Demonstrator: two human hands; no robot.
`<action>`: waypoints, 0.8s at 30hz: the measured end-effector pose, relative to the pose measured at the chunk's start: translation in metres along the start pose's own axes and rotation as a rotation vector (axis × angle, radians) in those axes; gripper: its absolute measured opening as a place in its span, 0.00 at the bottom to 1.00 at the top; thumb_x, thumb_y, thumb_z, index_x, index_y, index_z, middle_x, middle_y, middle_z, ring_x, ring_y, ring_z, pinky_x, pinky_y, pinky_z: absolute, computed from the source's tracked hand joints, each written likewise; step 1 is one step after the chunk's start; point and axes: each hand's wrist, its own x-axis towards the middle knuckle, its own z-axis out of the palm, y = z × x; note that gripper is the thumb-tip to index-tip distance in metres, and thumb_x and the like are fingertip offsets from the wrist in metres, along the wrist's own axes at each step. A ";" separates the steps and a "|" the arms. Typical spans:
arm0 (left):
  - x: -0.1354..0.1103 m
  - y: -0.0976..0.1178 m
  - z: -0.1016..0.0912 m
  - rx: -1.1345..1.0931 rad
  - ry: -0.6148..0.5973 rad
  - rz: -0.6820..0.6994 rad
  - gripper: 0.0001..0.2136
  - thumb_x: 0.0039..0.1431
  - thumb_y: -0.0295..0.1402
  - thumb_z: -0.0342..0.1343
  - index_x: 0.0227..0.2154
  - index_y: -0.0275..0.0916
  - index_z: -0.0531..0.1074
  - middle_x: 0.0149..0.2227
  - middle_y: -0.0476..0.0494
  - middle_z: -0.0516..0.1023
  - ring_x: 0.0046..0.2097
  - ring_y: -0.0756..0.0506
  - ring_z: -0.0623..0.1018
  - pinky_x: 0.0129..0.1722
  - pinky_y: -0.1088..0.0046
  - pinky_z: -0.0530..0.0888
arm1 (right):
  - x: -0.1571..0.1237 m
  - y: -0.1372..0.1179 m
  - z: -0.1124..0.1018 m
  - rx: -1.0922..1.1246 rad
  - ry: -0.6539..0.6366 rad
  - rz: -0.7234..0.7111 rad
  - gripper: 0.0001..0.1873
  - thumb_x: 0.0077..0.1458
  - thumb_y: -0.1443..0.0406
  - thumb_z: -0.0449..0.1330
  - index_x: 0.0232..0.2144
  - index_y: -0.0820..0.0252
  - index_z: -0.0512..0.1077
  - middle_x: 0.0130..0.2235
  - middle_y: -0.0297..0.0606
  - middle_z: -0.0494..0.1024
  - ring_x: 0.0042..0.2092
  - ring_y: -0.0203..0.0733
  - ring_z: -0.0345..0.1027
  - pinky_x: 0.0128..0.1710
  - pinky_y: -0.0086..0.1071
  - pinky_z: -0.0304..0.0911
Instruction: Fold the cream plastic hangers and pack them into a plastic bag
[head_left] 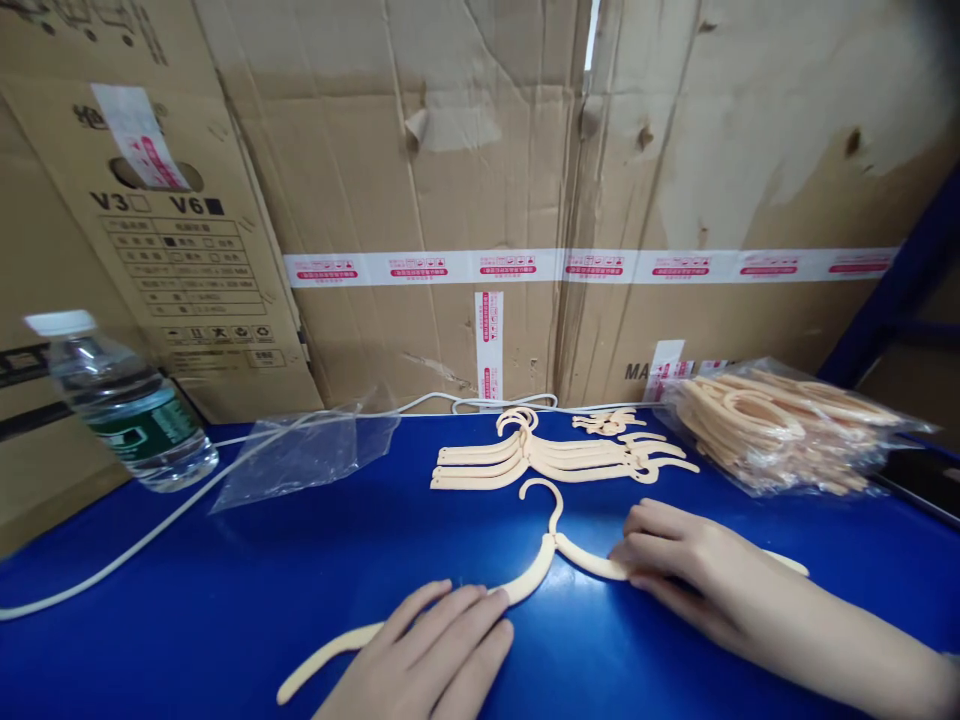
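A cream-coloured clothes hanger point(534, 578) lies on the blue tabletop in front of me, its hook pointing away and its two arms spread to the sides. My left hand point(435, 655) rests across the left arm of the hanger, fingers stretched out and lying flat over it; the thumb is out of sight. With bent fingers and thumb, my right hand point(675, 560) pinches the right arm, whose tip shows beyond the wrist. Just behind are several hanger pieces point(487, 465) with hooks, laid in a neat row, and a few small loose pieces point(609, 420).
A clear plastic bag of hanger parts point(765, 425) lies at the right, by a dark flat object point(919, 485). On the left stand a water bottle point(139, 415), an empty plastic bag point(315, 455) and a white cable point(142, 555). Cardboard boxes point(420, 200) wall off the back.
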 end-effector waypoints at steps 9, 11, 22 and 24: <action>0.011 -0.004 -0.004 0.020 -0.047 -0.200 0.26 0.63 0.43 0.55 0.61 0.40 0.63 0.64 0.39 0.65 0.63 0.34 0.67 0.60 0.51 0.67 | 0.014 0.030 0.020 0.002 0.160 0.015 0.12 0.67 0.68 0.47 0.39 0.61 0.71 0.38 0.43 0.73 0.37 0.45 0.71 0.37 0.36 0.66; 0.013 -0.004 -0.004 -0.032 -0.068 -0.287 0.26 0.63 0.41 0.55 0.62 0.42 0.62 0.66 0.42 0.61 0.66 0.35 0.62 0.63 0.50 0.62 | 0.019 0.034 0.022 -0.028 0.189 0.027 0.12 0.66 0.68 0.47 0.39 0.61 0.71 0.38 0.43 0.73 0.38 0.46 0.71 0.38 0.37 0.67; 0.010 -0.005 -0.012 -0.078 -0.134 -0.406 0.27 0.64 0.44 0.54 0.64 0.48 0.59 0.68 0.42 0.55 0.68 0.31 0.56 0.61 0.41 0.59 | 0.002 0.057 -0.004 -0.132 0.147 0.123 0.10 0.64 0.64 0.53 0.42 0.58 0.73 0.43 0.44 0.76 0.43 0.49 0.73 0.42 0.41 0.68; 0.010 -0.008 -0.016 -0.077 -0.179 -0.391 0.28 0.64 0.44 0.54 0.65 0.47 0.59 0.68 0.41 0.55 0.67 0.30 0.56 0.60 0.39 0.60 | -0.003 0.066 -0.012 -0.158 0.142 0.149 0.10 0.63 0.62 0.54 0.42 0.57 0.73 0.45 0.44 0.77 0.44 0.51 0.73 0.43 0.43 0.68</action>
